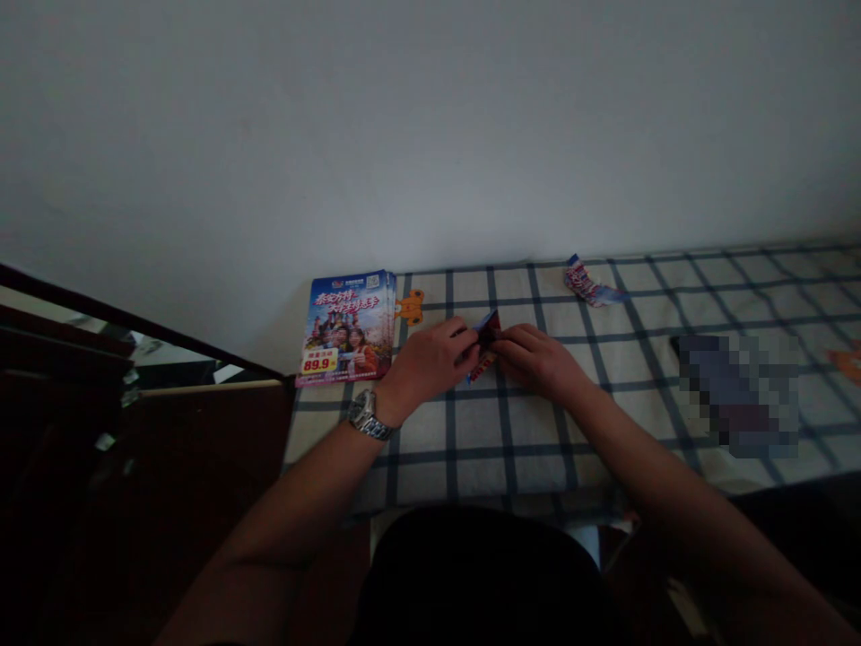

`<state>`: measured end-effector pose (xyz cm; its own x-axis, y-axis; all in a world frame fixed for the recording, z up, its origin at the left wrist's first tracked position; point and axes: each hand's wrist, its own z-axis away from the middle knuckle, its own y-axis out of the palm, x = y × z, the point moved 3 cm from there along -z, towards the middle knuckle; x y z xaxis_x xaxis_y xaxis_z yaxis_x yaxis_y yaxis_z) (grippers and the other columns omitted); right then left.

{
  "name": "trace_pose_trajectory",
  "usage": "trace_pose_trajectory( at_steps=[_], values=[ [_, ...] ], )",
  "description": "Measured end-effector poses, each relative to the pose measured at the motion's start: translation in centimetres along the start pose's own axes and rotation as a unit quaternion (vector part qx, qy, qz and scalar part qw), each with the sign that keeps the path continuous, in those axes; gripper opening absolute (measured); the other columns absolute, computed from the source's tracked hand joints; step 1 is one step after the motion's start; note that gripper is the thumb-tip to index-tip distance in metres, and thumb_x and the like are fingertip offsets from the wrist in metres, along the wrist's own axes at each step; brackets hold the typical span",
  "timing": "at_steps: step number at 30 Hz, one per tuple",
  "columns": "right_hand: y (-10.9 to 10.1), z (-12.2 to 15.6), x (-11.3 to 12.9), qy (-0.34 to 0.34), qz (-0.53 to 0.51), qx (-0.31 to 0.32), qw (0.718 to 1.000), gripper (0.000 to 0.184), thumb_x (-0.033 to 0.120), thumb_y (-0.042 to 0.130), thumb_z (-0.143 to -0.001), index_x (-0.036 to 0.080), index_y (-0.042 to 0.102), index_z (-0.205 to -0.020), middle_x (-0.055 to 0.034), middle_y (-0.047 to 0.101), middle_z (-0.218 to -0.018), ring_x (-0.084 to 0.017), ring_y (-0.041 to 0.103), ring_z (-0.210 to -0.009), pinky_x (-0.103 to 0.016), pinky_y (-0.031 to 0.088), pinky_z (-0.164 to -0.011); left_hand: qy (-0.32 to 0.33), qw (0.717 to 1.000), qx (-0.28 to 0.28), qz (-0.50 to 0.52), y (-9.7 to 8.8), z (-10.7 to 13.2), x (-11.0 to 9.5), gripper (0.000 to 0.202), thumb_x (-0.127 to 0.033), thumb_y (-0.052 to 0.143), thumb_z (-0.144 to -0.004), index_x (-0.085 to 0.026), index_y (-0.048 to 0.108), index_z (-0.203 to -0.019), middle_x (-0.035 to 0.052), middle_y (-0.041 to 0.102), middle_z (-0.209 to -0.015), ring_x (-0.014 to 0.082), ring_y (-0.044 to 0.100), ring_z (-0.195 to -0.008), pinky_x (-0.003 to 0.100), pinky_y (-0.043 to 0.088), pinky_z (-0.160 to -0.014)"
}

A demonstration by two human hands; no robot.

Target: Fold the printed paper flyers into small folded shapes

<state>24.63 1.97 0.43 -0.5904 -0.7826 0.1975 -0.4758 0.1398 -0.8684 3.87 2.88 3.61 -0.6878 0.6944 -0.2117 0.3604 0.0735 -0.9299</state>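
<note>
A small folded piece of printed paper (485, 343), red and blue, lies between both my hands on a checked cloth (471, 431). My left hand (430, 359), with a metal watch at the wrist, pinches its left side with closed fingers. My right hand (534, 359) grips its right side, fingers curled over it. Part of the paper is hidden under my fingers.
A stack of printed flyers (346, 327) lies at the cloth's left end, with an orange paper shape (410, 307) beside it. A folded paper piece (588, 285) sits near the wall. A blurred dark object (736, 395) lies at right. Dark wooden furniture (134, 431) stands left.
</note>
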Motion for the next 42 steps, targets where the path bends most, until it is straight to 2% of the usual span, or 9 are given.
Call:
trace_pose_trajectory(
  at_steps=[4, 12, 15, 20, 22, 27, 34, 38, 42],
  values=[
    [0.0, 0.1, -0.3, 0.002, -0.002, -0.010, 1.000, 0.023, 0.021, 0.058, -0.102, 0.024, 0.069, -0.122, -0.0120, 0.072, -0.113, -0.029, 0.066, -0.104, -0.047, 0.061, -0.089, -0.024, 0.999, -0.019, 0.021, 0.2, -0.1, 0.4, 0.020, -0.026, 0.051, -0.106, -0.017, 0.069, -0.102, 0.0071, 0.066, -0.099, 0.0183, 0.064, -0.087, 0.031, 0.050, -0.074],
    [0.0, -0.1, 0.1, 0.014, -0.010, 0.011, 1.000, 0.032, 0.021, 0.059, -0.103, 0.024, 0.067, -0.133, -0.0124, 0.072, -0.114, -0.029, 0.067, -0.104, -0.048, 0.061, -0.090, -0.057, 0.995, -0.044, 0.074, 1.3, -0.2, 0.4, 0.014, -0.021, 0.056, -0.103, -0.016, 0.069, -0.103, 0.0065, 0.067, -0.099, 0.0184, 0.065, -0.088, 0.031, 0.053, -0.078],
    [-0.1, -0.2, 0.2, 0.013, -0.014, 0.005, 1.000, 0.029, 0.023, 0.057, -0.104, 0.022, 0.069, -0.130, -0.0132, 0.073, -0.113, -0.030, 0.067, -0.103, -0.048, 0.061, -0.090, -0.059, 0.994, -0.047, 0.081, 1.5, -0.2, 0.6, 0.014, -0.021, 0.056, -0.104, -0.017, 0.069, -0.102, 0.0054, 0.066, -0.096, 0.0181, 0.064, -0.087, 0.031, 0.054, -0.079],
    [-0.3, -0.3, 0.1, 0.034, -0.012, -0.020, 0.999, 0.022, 0.029, 0.055, -0.106, 0.020, 0.071, -0.119, -0.0133, 0.073, -0.110, -0.029, 0.069, -0.103, -0.046, 0.062, -0.090, -0.031, 0.992, -0.084, 0.090, 1.4, 0.0, 1.1, 0.011, -0.019, 0.058, -0.102, -0.017, 0.069, -0.104, 0.0088, 0.063, -0.120, 0.0189, 0.066, -0.102, 0.033, 0.056, -0.088],
    [-0.3, -0.2, -0.1, 0.042, -0.018, -0.023, 0.999, 0.021, 0.030, 0.056, -0.106, 0.022, 0.072, -0.117, -0.0123, 0.073, -0.111, -0.028, 0.069, -0.102, -0.045, 0.062, -0.089, -0.024, 0.992, -0.079, 0.091, 1.4, 0.0, 1.2, 0.011, -0.019, 0.058, -0.102, -0.018, 0.068, -0.107, 0.0083, 0.063, -0.123, 0.0190, 0.066, -0.103, 0.033, 0.057, -0.089],
    [-0.1, -0.1, -0.3, 0.046, -0.027, -0.037, 0.998, 0.019, 0.027, 0.057, -0.105, 0.022, 0.072, -0.116, -0.0122, 0.073, -0.113, -0.027, 0.070, -0.102, -0.044, 0.061, -0.090, -0.027, 0.996, -0.033, 0.078, 1.5, 0.1, 0.9, 0.022, -0.022, 0.053, -0.106, -0.023, 0.062, -0.126, 0.0056, 0.066, -0.124, 0.0191, 0.069, -0.100, 0.030, 0.057, -0.079],
    [-0.1, -0.2, 0.0, 0.033, -0.014, -0.038, 0.999, 0.019, 0.027, 0.055, -0.106, 0.021, 0.070, -0.116, -0.0126, 0.073, -0.112, -0.028, 0.069, -0.102, -0.045, 0.061, -0.089, -0.089, 0.991, -0.051, 0.092, 1.9, 0.2, 0.9, 0.039, -0.027, 0.053, -0.106, -0.021, 0.049, -0.144, 0.0079, 0.072, -0.123, 0.0211, 0.072, -0.104, 0.033, 0.057, -0.085],
    [0.1, -0.1, 0.1, 0.029, -0.010, -0.033, 0.999, 0.019, 0.027, 0.054, -0.106, 0.022, 0.070, -0.115, -0.0129, 0.072, -0.112, -0.028, 0.069, -0.104, -0.046, 0.061, -0.090, -0.101, 0.987, -0.043, 0.116, 2.1, 0.2, 1.0, 0.028, -0.027, 0.049, -0.107, -0.022, 0.058, -0.133, 0.0066, 0.073, -0.121, 0.0215, 0.071, -0.105, 0.034, 0.055, -0.088],
    [0.1, -0.1, -0.2, 0.046, -0.028, -0.032, 0.998, 0.020, 0.028, 0.054, -0.106, 0.024, 0.072, -0.114, -0.0120, 0.072, -0.110, -0.028, 0.069, -0.103, -0.047, 0.061, -0.091, -0.114, 0.986, -0.035, 0.120, 2.1, 0.2, 1.1, 0.020, -0.033, 0.049, -0.108, -0.022, 0.065, -0.114, 0.0042, 0.072, -0.100, 0.0208, 0.069, -0.091, 0.032, 0.052, -0.078]
  ],
)
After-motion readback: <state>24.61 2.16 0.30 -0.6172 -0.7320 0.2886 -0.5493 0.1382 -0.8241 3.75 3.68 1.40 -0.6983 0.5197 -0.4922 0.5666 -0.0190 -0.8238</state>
